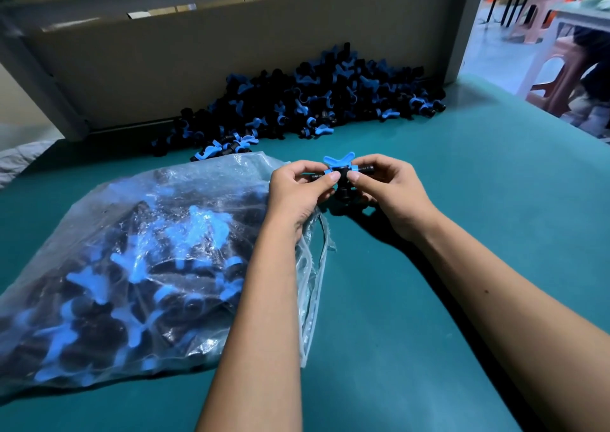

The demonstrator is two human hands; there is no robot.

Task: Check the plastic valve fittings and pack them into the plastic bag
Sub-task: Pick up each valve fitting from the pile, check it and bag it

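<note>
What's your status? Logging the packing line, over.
Left hand and right hand both pinching one valve fitting above the table. Bag partly full, left of hands. Loose pile behind. Nothing in the way.

A clear, crinkled plastic bag (138, 233) with a glossy sheen holds black and blue plastic fittings. The fitting (340, 174) held between both hands looks like smooth, matt plastic. The green table (462, 200) has a smooth, slightly shiny surface. Behind the loose pile (313, 101), a dull grey board (198, 58) looks matt.
</note>
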